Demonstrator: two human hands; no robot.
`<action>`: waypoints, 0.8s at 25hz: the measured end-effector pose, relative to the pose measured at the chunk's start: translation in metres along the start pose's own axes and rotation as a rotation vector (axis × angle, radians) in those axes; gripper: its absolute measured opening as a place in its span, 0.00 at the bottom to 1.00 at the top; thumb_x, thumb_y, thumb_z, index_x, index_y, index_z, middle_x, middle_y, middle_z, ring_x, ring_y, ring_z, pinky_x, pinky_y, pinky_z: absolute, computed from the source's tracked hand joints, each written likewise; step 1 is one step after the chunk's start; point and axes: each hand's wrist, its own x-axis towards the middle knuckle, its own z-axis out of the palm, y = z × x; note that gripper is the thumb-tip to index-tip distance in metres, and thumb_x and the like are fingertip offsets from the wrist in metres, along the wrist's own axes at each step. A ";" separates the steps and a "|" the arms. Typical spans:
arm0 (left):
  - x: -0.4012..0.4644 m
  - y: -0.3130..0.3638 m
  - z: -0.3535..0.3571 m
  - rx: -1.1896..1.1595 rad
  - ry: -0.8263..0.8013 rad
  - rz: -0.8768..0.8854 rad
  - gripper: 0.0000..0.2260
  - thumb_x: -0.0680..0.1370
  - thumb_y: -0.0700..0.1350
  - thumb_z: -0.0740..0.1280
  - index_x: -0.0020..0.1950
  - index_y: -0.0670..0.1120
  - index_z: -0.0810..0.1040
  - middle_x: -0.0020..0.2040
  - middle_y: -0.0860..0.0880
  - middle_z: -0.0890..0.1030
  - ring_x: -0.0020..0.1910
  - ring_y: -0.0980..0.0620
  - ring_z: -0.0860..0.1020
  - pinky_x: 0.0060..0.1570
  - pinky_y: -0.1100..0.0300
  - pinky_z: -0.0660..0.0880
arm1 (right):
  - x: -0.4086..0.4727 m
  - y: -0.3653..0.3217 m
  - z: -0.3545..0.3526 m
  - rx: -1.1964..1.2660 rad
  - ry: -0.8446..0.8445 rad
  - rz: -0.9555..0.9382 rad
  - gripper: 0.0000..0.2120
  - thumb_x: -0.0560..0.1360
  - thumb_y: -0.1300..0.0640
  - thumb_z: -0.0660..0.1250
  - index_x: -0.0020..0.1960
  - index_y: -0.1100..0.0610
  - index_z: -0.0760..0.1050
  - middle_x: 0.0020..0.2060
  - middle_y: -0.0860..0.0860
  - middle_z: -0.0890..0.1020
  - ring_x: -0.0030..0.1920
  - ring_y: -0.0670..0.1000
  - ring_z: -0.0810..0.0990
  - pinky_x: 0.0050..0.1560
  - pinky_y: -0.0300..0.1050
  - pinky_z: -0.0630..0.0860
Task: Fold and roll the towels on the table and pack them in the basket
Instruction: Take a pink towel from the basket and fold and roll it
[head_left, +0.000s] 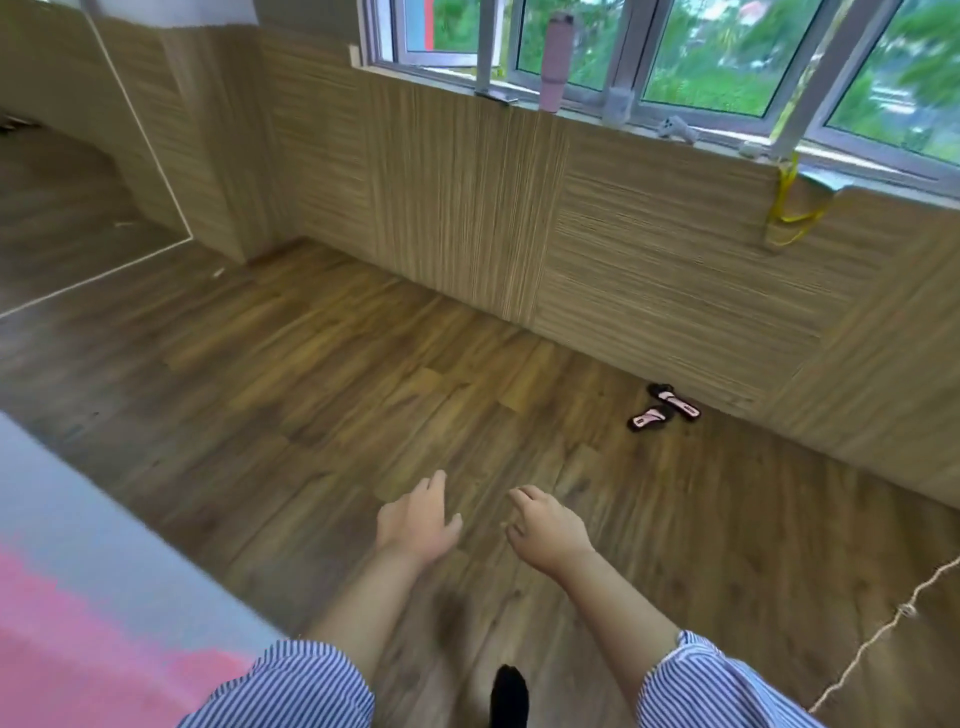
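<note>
My left hand (415, 522) and my right hand (545, 530) hang side by side in the air above the wooden floor, fingers loosely curled and holding nothing. At the lower left, a grey table (78, 519) juts into view with a pink towel (67, 649) lying on it, blurred. No basket is in view.
A pair of pink and black slippers (665, 413) lies on the floor near the panelled wall. On the window sill stand a pink bottle (556, 62) and small items. A thin rope (883, 639) crosses the lower right. A dark-socked foot (509, 696) shows at the bottom.
</note>
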 end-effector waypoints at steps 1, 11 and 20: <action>0.021 0.008 -0.003 -0.002 -0.005 -0.012 0.23 0.77 0.57 0.59 0.70 0.51 0.62 0.64 0.53 0.73 0.60 0.50 0.76 0.50 0.55 0.72 | 0.017 0.010 -0.010 0.010 -0.016 0.008 0.23 0.77 0.49 0.58 0.70 0.52 0.63 0.66 0.50 0.69 0.64 0.54 0.71 0.58 0.50 0.72; 0.193 -0.004 -0.019 -0.024 -0.055 -0.256 0.20 0.77 0.55 0.58 0.68 0.52 0.63 0.61 0.52 0.77 0.60 0.50 0.76 0.57 0.53 0.67 | 0.215 0.038 -0.076 -0.072 -0.119 -0.099 0.16 0.77 0.50 0.56 0.62 0.56 0.65 0.55 0.52 0.77 0.56 0.56 0.76 0.45 0.47 0.71; 0.370 -0.164 -0.114 -0.046 0.093 -0.436 0.21 0.77 0.54 0.58 0.70 0.52 0.64 0.62 0.54 0.77 0.62 0.52 0.74 0.61 0.53 0.66 | 0.458 -0.098 -0.120 -0.111 -0.117 -0.282 0.18 0.77 0.52 0.56 0.65 0.55 0.64 0.57 0.54 0.77 0.57 0.58 0.76 0.50 0.48 0.72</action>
